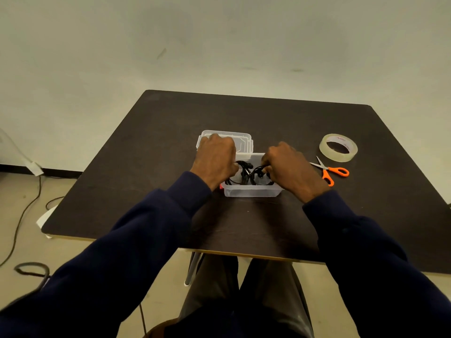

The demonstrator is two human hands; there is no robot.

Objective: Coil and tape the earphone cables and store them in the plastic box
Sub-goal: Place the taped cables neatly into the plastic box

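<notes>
Grips thin black cables [246, 173] with curled fingers of left hand [216, 157] and right hand [290, 167], fingertips hidden, inside clear rectangular plastic box [251, 191] on dark matte bench [244, 113]; half covers translucent lid [244, 142] behind.

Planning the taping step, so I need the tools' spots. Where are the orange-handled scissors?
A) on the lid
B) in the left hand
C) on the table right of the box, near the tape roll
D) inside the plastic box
C: the scissors lie on the table right of the plastic box, beside the tape roll; the left hand and right hand grip earphone cables inside it.
</notes>
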